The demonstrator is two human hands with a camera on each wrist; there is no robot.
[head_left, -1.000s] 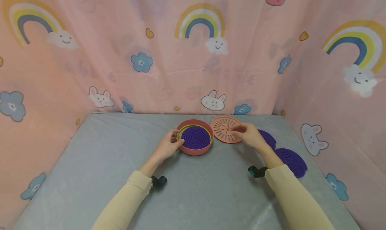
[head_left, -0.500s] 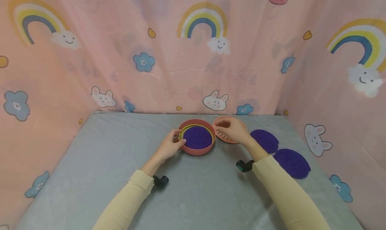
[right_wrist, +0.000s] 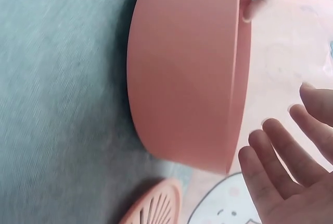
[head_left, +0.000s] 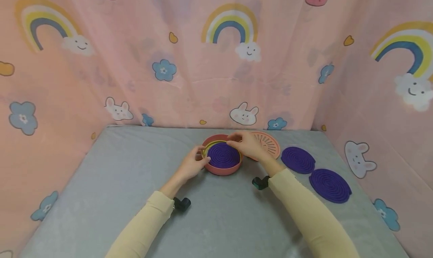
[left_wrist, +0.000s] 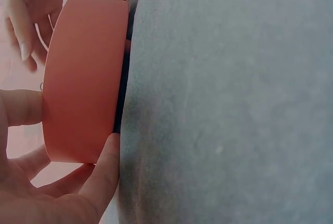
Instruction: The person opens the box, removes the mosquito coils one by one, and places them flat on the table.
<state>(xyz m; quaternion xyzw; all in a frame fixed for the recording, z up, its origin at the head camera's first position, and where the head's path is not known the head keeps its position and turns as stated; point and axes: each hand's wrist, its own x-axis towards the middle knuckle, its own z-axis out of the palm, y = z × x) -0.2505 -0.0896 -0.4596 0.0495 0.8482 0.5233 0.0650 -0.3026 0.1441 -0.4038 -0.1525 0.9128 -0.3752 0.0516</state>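
A round coral mosquito coil box (head_left: pixel 222 172) sits on the grey cloth with its top uncovered. Inside lies a purple mosquito coil (head_left: pixel 224 155), and a yellow ring shows around it. My left hand (head_left: pixel 191 164) holds the box at its left side; in the left wrist view its thumb is at the rim and its fingers are along the outer wall (left_wrist: pixel 86 78). Over the right part of the box hovers my right hand (head_left: pixel 248 145), fingers loosely spread and holding nothing, apart from the wall in the right wrist view.
The slotted coral lid (head_left: pixel 271 143) lies right of the box, partly covered by my right hand. Two more purple coils (head_left: pixel 297 160) rest farther right on the grey cloth (head_left: pixel 216 216). A patterned pink curtain (head_left: pixel 199 96) hangs behind and at both sides.
My right hand has travelled left from above the lid to above the box, uncovering the loose coils. The left hand stays on the box. The whole view has shifted slightly.
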